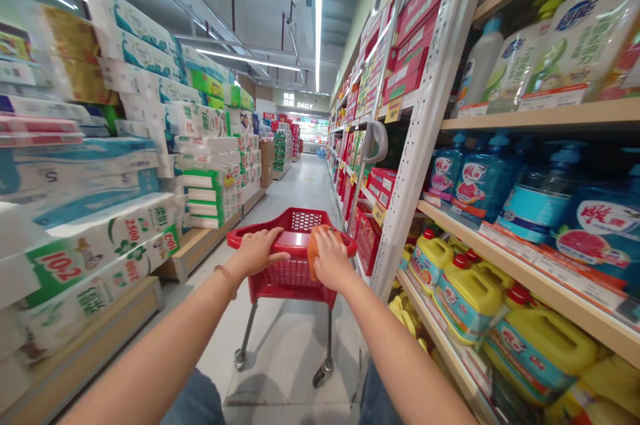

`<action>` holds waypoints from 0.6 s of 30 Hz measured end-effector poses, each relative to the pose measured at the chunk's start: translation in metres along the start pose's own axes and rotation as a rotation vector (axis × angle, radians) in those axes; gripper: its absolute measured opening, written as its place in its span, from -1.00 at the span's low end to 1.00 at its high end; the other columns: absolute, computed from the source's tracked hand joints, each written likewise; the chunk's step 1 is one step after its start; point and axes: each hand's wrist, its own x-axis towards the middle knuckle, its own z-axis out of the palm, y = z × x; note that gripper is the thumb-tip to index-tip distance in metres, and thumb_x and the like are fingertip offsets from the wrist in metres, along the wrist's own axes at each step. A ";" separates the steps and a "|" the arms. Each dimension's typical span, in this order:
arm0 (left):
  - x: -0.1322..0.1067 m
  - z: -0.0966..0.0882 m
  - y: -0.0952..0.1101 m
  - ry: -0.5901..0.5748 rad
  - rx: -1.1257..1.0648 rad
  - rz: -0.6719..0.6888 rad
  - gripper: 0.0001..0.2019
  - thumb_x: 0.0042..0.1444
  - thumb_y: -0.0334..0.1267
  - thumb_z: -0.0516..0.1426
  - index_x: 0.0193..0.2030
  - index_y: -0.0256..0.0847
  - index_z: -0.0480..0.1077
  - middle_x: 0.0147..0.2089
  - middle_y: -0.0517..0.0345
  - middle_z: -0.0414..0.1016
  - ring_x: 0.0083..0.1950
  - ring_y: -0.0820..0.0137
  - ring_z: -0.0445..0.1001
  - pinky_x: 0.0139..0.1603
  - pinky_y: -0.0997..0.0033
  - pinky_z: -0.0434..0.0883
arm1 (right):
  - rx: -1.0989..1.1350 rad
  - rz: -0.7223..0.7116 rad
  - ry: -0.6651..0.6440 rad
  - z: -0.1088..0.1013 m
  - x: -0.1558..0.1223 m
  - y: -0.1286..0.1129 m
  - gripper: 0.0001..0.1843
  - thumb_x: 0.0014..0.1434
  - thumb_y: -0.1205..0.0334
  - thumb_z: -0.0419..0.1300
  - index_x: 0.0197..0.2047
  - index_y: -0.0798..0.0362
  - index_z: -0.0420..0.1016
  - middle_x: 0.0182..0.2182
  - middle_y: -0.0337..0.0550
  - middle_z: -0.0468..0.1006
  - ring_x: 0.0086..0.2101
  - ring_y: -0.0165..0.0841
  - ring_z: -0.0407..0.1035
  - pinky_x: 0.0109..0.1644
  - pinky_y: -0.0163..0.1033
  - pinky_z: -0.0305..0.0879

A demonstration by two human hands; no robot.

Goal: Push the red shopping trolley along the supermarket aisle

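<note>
My left hand point(257, 253) grips the curved handle of a small red plastic shopping cart point(293, 275), with a bracelet on the wrist. My right hand point(333, 260) lies on the same handle and presses on a soft orange item point(313, 253), perhaps a cloth or pouch, which hangs into the basket. The cart stands on a grey metal frame with small wheels point(241, 359). Part of the basket's inside is hidden behind my hands.
Stacked packs of paper tissue point(100, 238) on wooden bases line the left of the aisle. Metal shelving point(425, 112) on the right holds yellow jugs point(467, 298) and blue bottles point(485, 188). The tiled aisle floor point(295, 185) runs ahead between them.
</note>
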 end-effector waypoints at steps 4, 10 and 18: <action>-0.002 -0.012 -0.010 -0.067 -0.030 0.020 -0.37 0.08 0.28 0.01 0.06 -0.21 0.35 0.00 -0.14 0.52 0.04 0.06 0.45 0.01 0.17 0.27 | -0.091 0.106 -0.009 -0.009 -0.012 0.044 -0.36 0.16 0.21 0.07 0.32 -0.09 0.09 0.40 -0.10 -0.18 0.34 -0.07 -0.32 0.30 0.13 -0.28; -0.007 -0.013 -0.008 -0.065 0.058 0.036 -0.43 0.14 0.26 -0.05 0.00 -0.15 0.40 -0.03 -0.11 0.54 0.02 0.04 0.46 -0.03 0.13 0.26 | -0.080 0.045 0.032 -0.006 -0.009 0.055 -0.39 0.22 0.17 0.05 0.32 -0.02 0.07 0.29 -0.02 0.13 0.26 -0.18 -0.05 0.28 0.02 -0.18; -0.012 -0.011 0.008 -0.054 0.131 0.017 -0.42 0.20 0.23 -0.13 0.03 -0.19 0.37 -0.06 -0.13 0.54 -0.01 0.05 0.47 -0.05 0.12 0.22 | -0.075 -0.036 0.042 0.012 0.004 0.001 -0.36 0.27 0.16 0.01 0.37 0.05 -0.04 0.37 0.08 -0.11 0.28 -0.07 -0.13 0.27 0.11 -0.19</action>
